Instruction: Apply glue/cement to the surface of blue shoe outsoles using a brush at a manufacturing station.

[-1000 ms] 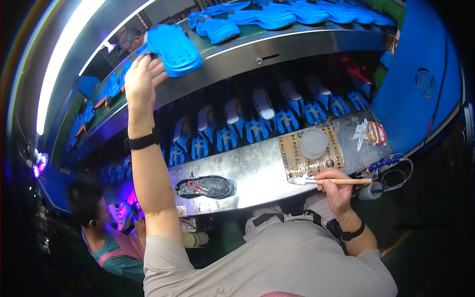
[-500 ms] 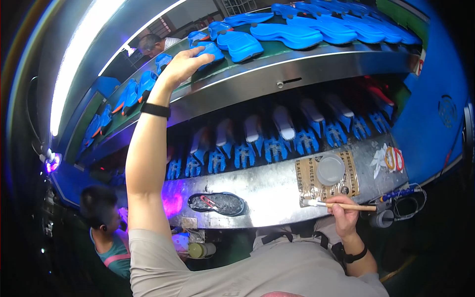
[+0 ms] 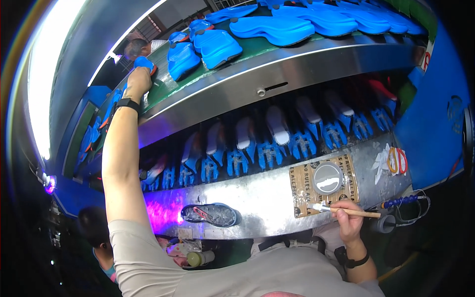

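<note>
My left hand reaches far out over the green belt, fingers curled on a blue shoe sole with an orange edge. Its fingertips are partly hidden behind the hand. Several more blue soles lie to the right along the belt. Low on the right, my right hand grips a wooden-handled brush. The brush's white bristles hover at or touch the printed brown cardboard; I cannot tell which. On that cardboard stands a round grey dish with white liquid inside.
A metal ledge carries a dark shoe-shaped piece with a small red item on it. Blue holders line the lower rack. Scissors with orange handles lie at right. One person is at lower left, another beyond the belt.
My left hand has left one blue sole and moved left along the belt to another. The brush stays in my right hand. The whole view has shifted slightly.
</note>
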`<state>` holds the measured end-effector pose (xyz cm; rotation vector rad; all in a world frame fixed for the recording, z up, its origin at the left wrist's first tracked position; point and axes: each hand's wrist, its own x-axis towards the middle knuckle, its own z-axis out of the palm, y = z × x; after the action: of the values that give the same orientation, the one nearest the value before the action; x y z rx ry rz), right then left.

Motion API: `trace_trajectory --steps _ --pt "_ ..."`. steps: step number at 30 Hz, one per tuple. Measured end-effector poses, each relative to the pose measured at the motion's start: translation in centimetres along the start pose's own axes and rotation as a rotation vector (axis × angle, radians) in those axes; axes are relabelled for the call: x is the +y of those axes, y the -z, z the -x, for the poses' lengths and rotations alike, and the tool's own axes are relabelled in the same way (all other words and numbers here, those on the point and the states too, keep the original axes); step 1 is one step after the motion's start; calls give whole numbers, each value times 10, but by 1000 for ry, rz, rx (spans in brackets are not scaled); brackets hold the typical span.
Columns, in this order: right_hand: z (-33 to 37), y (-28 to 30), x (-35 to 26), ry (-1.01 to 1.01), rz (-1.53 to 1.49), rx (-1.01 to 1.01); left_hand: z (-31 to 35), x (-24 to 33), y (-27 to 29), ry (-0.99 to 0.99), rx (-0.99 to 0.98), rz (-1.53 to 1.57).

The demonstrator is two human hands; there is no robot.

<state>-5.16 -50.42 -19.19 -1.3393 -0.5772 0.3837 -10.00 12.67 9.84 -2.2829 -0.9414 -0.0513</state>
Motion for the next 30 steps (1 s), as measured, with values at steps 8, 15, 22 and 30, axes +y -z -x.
trace_trajectory --steps 8,15,22,30 --pt "-4 13 -3 62 216 36 111 33 78 -345 304 363" --pt "-48 24 -18 39 547 29 214 8 88 454 132 864" --pt "-66 21 -4 50 747 -23 259 75 19 261 208 1803" --pt "-54 4 -34 73 735 21 399 180 -11 324 -167 2393"
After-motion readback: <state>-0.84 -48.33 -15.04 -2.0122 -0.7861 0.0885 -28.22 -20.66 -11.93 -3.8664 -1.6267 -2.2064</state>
